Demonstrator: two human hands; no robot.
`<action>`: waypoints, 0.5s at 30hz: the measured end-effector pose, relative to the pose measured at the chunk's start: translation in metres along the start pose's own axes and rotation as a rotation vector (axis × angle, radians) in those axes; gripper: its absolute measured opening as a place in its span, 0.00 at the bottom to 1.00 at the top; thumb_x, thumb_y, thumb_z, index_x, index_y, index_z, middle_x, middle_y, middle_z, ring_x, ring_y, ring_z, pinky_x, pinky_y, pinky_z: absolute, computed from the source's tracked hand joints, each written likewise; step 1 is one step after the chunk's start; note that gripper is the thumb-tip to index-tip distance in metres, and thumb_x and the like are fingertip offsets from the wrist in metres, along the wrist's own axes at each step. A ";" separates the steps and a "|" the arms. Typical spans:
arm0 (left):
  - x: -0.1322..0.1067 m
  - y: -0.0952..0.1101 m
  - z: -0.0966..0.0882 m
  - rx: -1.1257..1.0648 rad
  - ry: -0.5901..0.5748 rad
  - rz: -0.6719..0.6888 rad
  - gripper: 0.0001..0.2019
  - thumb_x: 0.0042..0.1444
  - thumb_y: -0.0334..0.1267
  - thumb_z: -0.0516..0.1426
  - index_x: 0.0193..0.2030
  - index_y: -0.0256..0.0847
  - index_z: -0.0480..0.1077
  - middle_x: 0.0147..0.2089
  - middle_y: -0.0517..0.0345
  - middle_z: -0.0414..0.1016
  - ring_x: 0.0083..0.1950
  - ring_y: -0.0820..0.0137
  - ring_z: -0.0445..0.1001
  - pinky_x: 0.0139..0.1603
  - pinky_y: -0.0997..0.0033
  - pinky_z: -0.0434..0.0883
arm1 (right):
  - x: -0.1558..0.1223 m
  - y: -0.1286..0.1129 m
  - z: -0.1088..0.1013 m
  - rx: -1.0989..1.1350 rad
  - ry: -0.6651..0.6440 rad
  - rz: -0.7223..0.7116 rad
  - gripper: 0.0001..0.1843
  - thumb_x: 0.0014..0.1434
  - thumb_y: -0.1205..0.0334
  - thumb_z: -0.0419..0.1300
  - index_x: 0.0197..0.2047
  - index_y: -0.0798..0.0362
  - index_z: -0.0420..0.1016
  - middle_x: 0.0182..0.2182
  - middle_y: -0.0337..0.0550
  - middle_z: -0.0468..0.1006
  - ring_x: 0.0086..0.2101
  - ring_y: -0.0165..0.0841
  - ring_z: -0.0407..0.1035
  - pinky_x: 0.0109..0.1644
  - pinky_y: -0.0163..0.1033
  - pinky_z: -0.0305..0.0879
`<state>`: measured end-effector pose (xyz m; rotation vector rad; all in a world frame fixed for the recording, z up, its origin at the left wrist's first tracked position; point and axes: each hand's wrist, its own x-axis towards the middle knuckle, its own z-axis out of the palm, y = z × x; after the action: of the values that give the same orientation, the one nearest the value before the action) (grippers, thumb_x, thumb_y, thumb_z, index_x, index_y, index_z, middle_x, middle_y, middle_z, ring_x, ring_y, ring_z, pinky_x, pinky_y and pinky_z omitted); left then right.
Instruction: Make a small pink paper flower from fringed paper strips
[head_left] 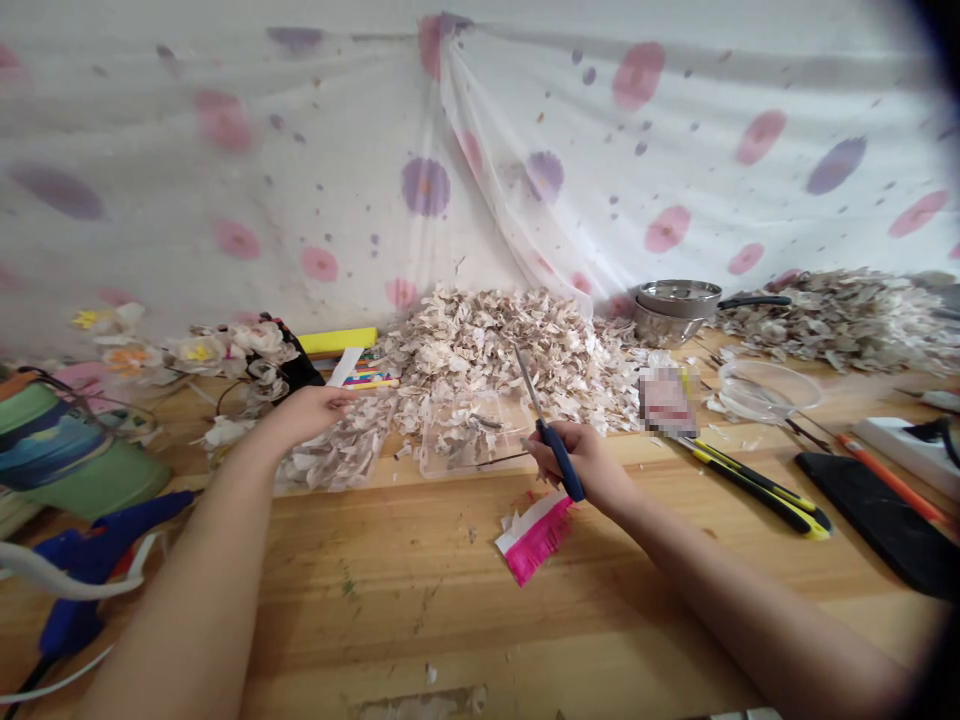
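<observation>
The pile of pale petals (517, 345) in the middle serves as the landmark. In front of it and slightly right, the fringed pink-and-white paper (536, 540) lies flat on the wooden table (360, 600), just below the right hand (581, 465). That hand's fingers are curled closely around the blue handles of the scissors (551, 430), whose blades look nearly together and point up toward the pile. The left hand (326, 405) reaches out left of the pile, its fingers fairly straight and low, right by a white paper strip (346, 366); whether they pinch it I cannot tell. The fringed paper should be very light, soft and easily creased or torn, its cut fringe the weakest part, so the uncut white band looks the best place to hold it; lying flat, it may be awkward to lift. The scissors should feel stiff and a little weighty, safest taken by the handles. Their tips are close to the pile and could stir petals, and the low wall of the clear tray (424, 458) at its front could catch a wrist. The most room lies in front of the pile, between the glue gun (97, 550) far to its left and the yellow-and-black tool (761, 492) to its right.
</observation>
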<state>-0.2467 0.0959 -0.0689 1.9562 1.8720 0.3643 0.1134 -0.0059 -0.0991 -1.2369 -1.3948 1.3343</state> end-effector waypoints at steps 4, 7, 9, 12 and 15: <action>-0.017 0.045 0.013 -0.004 -0.156 0.196 0.20 0.54 0.43 0.55 0.51 0.37 0.74 0.50 0.47 0.78 0.51 0.55 0.74 0.52 0.62 0.68 | 0.001 0.000 -0.002 0.047 0.029 -0.011 0.20 0.44 0.47 0.68 0.27 0.54 0.68 0.14 0.32 0.67 0.15 0.25 0.60 0.19 0.31 0.55; -0.040 0.085 0.038 -0.030 -0.354 0.375 0.18 0.56 0.44 0.54 0.52 0.43 0.73 0.50 0.52 0.78 0.49 0.61 0.75 0.49 0.66 0.69 | 0.001 0.002 -0.002 0.044 0.023 -0.028 0.19 0.46 0.47 0.66 0.27 0.54 0.68 0.13 0.31 0.66 0.15 0.25 0.60 0.19 0.31 0.55; -0.055 0.105 0.057 -0.031 -0.480 0.494 0.17 0.55 0.41 0.57 0.52 0.45 0.74 0.48 0.54 0.78 0.47 0.63 0.76 0.48 0.68 0.70 | 0.002 0.004 -0.002 0.034 0.020 -0.034 0.19 0.48 0.46 0.65 0.26 0.54 0.68 0.13 0.31 0.66 0.15 0.25 0.59 0.19 0.31 0.56; -0.072 0.122 0.084 0.001 -0.551 0.651 0.19 0.54 0.35 0.58 0.54 0.46 0.72 0.49 0.51 0.76 0.48 0.59 0.74 0.50 0.62 0.68 | 0.002 0.005 -0.002 0.025 0.020 -0.036 0.19 0.48 0.47 0.66 0.27 0.54 0.68 0.13 0.32 0.67 0.14 0.24 0.59 0.19 0.31 0.54; -0.078 0.128 0.102 0.001 -0.520 0.722 0.20 0.54 0.32 0.58 0.55 0.47 0.72 0.52 0.49 0.73 0.54 0.55 0.70 0.55 0.57 0.64 | 0.003 0.007 -0.003 0.025 0.003 -0.050 0.17 0.49 0.50 0.66 0.27 0.55 0.69 0.14 0.32 0.68 0.15 0.24 0.60 0.18 0.30 0.53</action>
<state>-0.0912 0.0045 -0.0933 2.3821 0.8197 0.0324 0.1160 -0.0027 -0.1058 -1.1797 -1.3939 1.3114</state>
